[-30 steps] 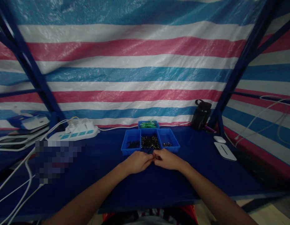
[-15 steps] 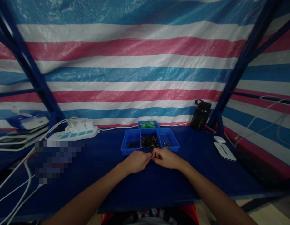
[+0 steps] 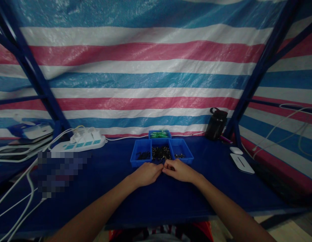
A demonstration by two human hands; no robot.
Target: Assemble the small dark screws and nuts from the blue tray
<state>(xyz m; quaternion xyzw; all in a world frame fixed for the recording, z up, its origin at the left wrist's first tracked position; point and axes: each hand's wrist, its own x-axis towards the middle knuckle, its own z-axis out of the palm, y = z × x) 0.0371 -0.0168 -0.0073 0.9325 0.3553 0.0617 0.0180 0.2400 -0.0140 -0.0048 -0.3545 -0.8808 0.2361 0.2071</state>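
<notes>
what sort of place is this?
Probably a makeshift workbench for small-parts handwork: blue bins with small parts sit on a blue table, a striped plastic sheet hangs behind, and a power strip lies to the left.

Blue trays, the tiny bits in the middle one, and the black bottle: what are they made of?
The blue trays look like smooth plastic, with thin, evenly coloured walls. The tiny bits seem partly metal because some glint, though they're too small to be sure. The black bottle may be hard plastic: its side shines faintly.
</notes>
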